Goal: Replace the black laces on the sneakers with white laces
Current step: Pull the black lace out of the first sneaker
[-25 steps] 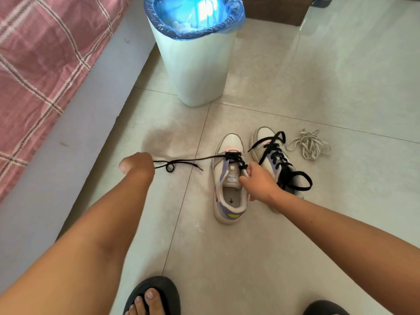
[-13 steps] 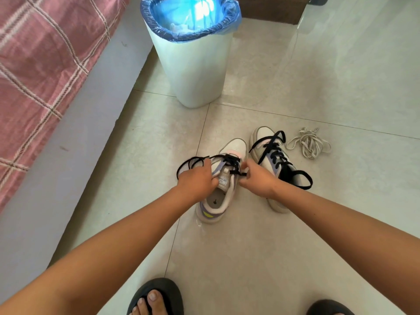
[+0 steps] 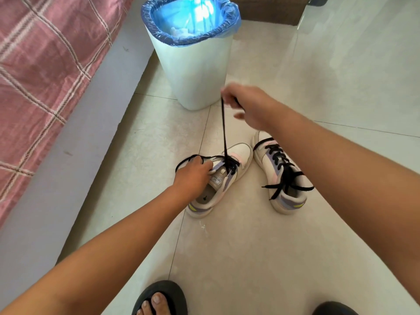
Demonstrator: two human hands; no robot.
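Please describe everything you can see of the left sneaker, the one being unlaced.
The left sneaker is white with lilac panels and a yellow heel mark. It stands upright on the tiled floor, toe away from the person. The left hand holds its side. Its black lace, partly undone, is pulled up taut by the right hand.

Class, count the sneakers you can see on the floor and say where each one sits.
2. The left sneaker lies under the left hand, its black lace pulled up by the right hand. The right sneaker sits beside it, partly hidden by the forearm.
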